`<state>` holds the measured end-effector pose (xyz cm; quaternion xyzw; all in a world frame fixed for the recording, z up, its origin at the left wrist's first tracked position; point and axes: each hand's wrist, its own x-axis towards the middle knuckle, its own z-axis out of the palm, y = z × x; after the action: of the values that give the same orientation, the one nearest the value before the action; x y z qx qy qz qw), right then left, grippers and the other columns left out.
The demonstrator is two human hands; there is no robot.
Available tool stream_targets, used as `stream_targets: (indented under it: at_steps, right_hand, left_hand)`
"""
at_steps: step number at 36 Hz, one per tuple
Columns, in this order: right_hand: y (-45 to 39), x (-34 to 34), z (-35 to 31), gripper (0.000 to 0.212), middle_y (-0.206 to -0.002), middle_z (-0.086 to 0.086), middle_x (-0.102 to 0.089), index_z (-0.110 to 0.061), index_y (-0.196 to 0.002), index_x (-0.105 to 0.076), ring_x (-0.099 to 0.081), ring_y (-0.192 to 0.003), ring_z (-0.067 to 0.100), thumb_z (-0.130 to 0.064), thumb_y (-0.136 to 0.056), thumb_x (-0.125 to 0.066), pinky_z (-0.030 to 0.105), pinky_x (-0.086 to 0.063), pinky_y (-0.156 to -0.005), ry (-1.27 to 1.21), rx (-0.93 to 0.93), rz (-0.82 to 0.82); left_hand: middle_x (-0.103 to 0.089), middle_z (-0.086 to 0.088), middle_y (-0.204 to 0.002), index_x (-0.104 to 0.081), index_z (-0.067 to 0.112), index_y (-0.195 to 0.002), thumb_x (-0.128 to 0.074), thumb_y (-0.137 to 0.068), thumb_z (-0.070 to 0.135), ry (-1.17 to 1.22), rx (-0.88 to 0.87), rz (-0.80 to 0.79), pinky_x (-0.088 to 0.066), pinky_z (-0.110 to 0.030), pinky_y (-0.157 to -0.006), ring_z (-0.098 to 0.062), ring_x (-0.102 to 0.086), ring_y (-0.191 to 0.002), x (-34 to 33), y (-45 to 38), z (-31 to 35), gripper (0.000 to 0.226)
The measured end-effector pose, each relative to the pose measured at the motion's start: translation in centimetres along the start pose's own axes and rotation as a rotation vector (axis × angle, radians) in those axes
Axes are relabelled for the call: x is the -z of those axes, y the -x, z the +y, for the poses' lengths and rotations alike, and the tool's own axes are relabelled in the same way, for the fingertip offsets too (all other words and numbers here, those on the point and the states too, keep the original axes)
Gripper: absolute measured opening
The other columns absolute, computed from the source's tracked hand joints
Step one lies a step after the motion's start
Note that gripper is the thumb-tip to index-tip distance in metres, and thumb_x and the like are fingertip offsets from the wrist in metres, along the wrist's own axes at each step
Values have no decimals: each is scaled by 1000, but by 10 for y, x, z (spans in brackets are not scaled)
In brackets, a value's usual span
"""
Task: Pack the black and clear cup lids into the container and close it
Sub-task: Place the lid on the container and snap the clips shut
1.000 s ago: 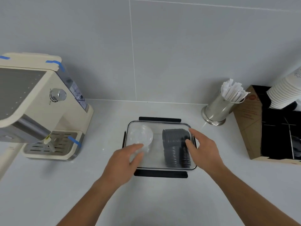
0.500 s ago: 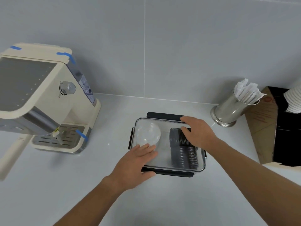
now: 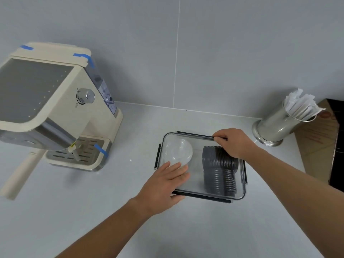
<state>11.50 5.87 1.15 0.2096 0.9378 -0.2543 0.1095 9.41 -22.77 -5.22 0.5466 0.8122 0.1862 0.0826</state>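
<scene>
A clear rectangular container (image 3: pixel 242 192) with a transparent cover and black clasps sits on the counter. Inside, a stack of black cup lids (image 3: pixel 219 174) lies on its side at the right, and clear domed lids (image 3: pixel 177 151) rest at the left. My left hand (image 3: pixel 163 185) lies flat on the cover's near left corner, thumb by the front clasp. My right hand (image 3: pixel 232 142) reaches over the far right side, fingertips pinching the black back clasp (image 3: pixel 193 134).
A cream espresso machine (image 3: pixel 55 108) with blue tape stands at the left. At the right are a steel holder of wrapped straws (image 3: pixel 279 125) and a brown cardboard box (image 3: pixel 320 146). A tiled wall rises behind the counter.
My right hand moved from the container's right edge to the back clasp. My left hand shifted onto the cover's near left corner and pressed flat. The camera panned left.
</scene>
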Motion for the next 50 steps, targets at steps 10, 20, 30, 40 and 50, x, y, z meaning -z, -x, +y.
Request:
stream_targets:
  at_steps: [10,20,30,40,50]
  right_hand:
    - [-1,1,-1,28,-118,-1,-71,-19,-116,-72,-56,-97,12,-26,-98,-52,23,-39,-86,-9,-5,-10]
    - [17,-9,-1,33,-131,0,-65,-20,-128,-64,-56,-117,19,-28,-99,-51,23,-37,-96,-72,-74,71]
    - [85,-20,21,49,-133,-1,-61,-27,-139,-50,-60,-111,18,-23,-91,-62,34,-54,-85,-486,-409,195]
    - [96,-28,21,30,-85,-5,-74,-18,-111,-73,-64,-69,16,-2,-88,-61,32,-52,-75,-762,-571,273]
    - [90,-28,18,28,-93,-6,-77,-19,-110,-74,-70,-83,19,-6,-87,-65,42,-58,-89,-778,-574,257]
  left_hand:
    - [-58,0,-142,-57,19,-132,-54,-83,47,-56,-37,57,-27,-37,-113,-19,-49,-134,-8,1,-2,56]
    - [-45,10,-152,-48,27,-141,-58,-82,51,167,77,6,-12,-24,-120,-3,-30,-143,0,3,-3,65]
    - [-35,28,-143,-46,34,-141,-72,-83,42,489,554,268,-25,-16,-111,8,-32,-133,31,11,7,64]
    - [-75,21,-86,-72,49,-83,-65,-83,17,907,944,399,-57,-37,-89,-10,-71,-89,44,-12,3,33]
    - [-76,23,-92,-72,43,-95,-69,-84,10,978,987,476,-56,-35,-93,-3,-71,-93,45,-15,-5,35]
